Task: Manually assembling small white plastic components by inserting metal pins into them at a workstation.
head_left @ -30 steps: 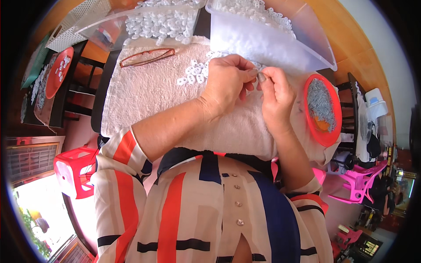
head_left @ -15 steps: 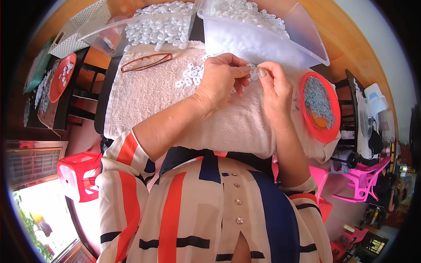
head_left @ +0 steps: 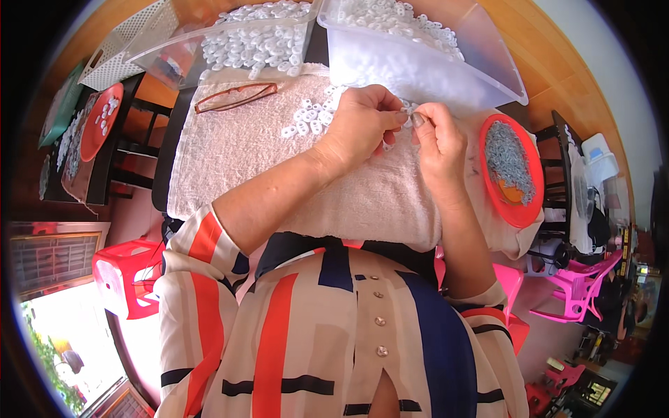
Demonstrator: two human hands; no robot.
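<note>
Over the towel [head_left: 230, 157], my left hand [head_left: 359, 129] and my right hand [head_left: 440, 139] meet fingertip to fingertip. Thumb and fingers of my left hand pinch what looks like a small white plastic piece [head_left: 408, 122], mostly covered by the fingers. My right hand is closed in a pinch against it; whatever lies between its thumb and forefinger is too small to name. A loose pile of small white plastic pieces with holes [head_left: 310, 118] lies just left of my left hand and partly behind it. To the right of my right hand, a red oval dish [head_left: 531, 209] holds many thin grey metal pieces [head_left: 510, 160].
Two clear plastic bins, one at the back left [head_left: 167, 52] and one at the back right [head_left: 418, 70], contain many white pieces. Glasses [head_left: 237, 97] lie on the towel's far left. A red stool [head_left: 125, 279] and pink chair [head_left: 578, 285] stand at the sides.
My right fingertips have come closer to my left ones and now touch or nearly touch them. My left hand has shifted slightly right. The surroundings look the same.
</note>
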